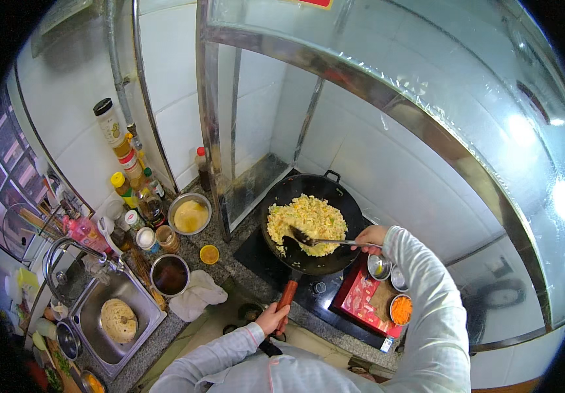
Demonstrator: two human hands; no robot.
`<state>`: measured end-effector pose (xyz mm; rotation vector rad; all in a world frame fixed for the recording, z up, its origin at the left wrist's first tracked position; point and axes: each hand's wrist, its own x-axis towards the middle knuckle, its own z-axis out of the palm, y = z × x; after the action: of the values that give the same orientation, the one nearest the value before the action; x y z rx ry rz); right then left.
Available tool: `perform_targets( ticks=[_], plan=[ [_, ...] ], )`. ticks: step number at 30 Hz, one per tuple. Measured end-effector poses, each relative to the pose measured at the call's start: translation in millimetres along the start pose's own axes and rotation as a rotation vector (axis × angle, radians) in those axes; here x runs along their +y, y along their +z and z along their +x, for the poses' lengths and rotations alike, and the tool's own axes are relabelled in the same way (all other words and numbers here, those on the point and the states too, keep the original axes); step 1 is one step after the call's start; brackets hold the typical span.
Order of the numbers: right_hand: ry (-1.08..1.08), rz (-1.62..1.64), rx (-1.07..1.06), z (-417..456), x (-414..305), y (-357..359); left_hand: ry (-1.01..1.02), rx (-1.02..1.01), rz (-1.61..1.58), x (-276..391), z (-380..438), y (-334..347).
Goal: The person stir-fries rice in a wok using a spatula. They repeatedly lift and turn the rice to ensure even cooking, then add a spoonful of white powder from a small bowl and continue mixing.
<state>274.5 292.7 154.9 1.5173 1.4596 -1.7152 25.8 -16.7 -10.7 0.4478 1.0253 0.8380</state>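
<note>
My left hand point(272, 319) grips the reddish wooden handle point(288, 294) of a black wok point(307, 267), which stands on a black cooktop point(253, 253). Fried rice point(319, 216) with yellow and green bits fills the middle of the wok. My right hand point(372, 239) holds a metal spatula point(331, 241) by its shaft. The spatula's dark head point(301, 236) is in the rice at the near left of the heap. Part of the wok's floor shows bare beside it.
Right of the wok, a red box point(361, 302) carries small metal bowls, one with shredded carrot point(401, 310). Left are a bowl of yellow liquid point(190, 216), a bowl of dark liquid point(170, 275), a white cloth point(198, 296), several bottles point(128, 189) and a steel sink point(115, 351). A glass-and-metal frame point(216, 123) surrounds the cooktop.
</note>
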Motion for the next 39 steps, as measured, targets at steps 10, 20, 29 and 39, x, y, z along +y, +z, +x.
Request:
perform_targets(
  ticks=[10,20,29,39],
  plan=[
    [-0.177,-0.571,0.081,-18.2,8.3,40.8,-0.004,-0.007,-0.027,-0.4,1.0,0.1],
    [-0.294,0.914,0.089,84.3,1.8,102.4,-0.036,-0.026,0.021,4.8,0.3,1.1],
    [-0.308,-0.955,0.463,-54.0,28.8,75.6,-0.019,-0.018,-0.011,-0.2,3.2,-0.9],
    [-0.305,-0.165,0.624,87.8,47.5,104.2,-0.004,0.001,0.045,0.2,4.0,-2.1]
  ],
)
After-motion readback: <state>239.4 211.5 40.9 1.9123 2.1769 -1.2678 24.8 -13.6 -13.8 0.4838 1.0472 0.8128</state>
